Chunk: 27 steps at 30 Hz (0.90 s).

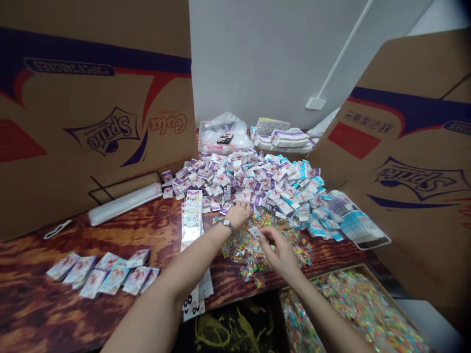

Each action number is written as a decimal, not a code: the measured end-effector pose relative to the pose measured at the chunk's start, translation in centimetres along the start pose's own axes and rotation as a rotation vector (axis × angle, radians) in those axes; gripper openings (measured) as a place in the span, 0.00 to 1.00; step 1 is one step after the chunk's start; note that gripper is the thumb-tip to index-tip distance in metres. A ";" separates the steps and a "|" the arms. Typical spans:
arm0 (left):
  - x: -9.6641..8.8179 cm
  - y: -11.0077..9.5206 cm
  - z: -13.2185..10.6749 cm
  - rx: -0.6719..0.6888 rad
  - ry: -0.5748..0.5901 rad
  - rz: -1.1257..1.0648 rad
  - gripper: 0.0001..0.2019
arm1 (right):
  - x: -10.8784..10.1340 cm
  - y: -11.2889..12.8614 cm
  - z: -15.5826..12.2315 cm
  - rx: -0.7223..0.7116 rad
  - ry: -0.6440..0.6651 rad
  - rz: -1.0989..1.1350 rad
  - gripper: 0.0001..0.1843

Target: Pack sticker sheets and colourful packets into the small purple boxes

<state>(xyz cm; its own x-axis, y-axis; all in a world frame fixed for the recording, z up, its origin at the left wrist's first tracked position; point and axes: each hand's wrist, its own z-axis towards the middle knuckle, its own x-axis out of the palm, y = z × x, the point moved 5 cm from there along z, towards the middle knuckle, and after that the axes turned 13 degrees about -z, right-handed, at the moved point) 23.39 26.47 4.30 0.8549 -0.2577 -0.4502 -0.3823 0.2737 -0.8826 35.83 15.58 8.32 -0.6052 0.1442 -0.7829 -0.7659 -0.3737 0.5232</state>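
1. A pale grey wall (250,59) fills the back, with a white conduit (340,51) running diagonally to a small white fitting (315,103).
2. Flattened Sprite cartons stand at left (95,122) and right (401,142).
3. A glossy reddish-brown wooden table (84,235) spans the room.
4. Below it lies something dark and patterned (235,326), possibly a floor mat.

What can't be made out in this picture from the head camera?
Head view:
The small white piece by the right hand: too small to read, partly covered by the fingers.
Whatever lies under the left hand: hidden by that hand.
The print on the pile of small boxes: too small to read.
The near side of the tray: cut off by the bottom edge.
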 end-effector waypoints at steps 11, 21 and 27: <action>-9.7 -1.7 -14.6 -0.310 -0.122 -0.675 0.20 | 4.2 0.2 -2.4 -0.468 0.218 -0.270 0.19; -5.8 -1.5 -21.0 -0.510 -0.174 -0.996 0.22 | 7.5 -1.0 -7.3 -0.639 0.348 -0.455 0.13; -4.3 -1.3 -21.6 -0.546 -0.162 -1.126 0.20 | 8.2 -1.8 -6.2 -0.509 0.388 -0.371 0.13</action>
<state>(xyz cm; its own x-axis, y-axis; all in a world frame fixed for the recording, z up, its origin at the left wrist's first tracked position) 12.66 7.21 4.50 0.8185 0.0279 0.5738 0.5226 -0.4508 -0.7237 33.62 11.70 -1.11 -0.1336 0.0447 -0.9900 -0.6523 -0.7560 0.0539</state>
